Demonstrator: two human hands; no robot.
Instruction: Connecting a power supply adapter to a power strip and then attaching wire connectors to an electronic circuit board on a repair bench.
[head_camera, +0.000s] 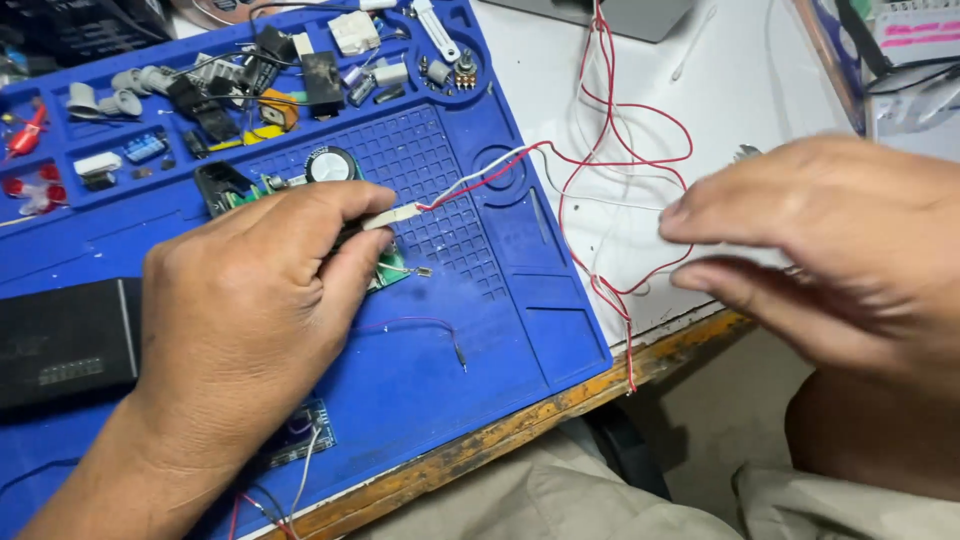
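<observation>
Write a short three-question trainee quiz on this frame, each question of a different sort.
1. True or false: the left hand pinches a small white connector over the green circuit board.
2. What colour is the work mat? A) grey B) blue C) green
3. Fill in: the wires that run from the connector toward the right hand are white and ____.

Key: 1 true; 2 B; 3 red.
</observation>
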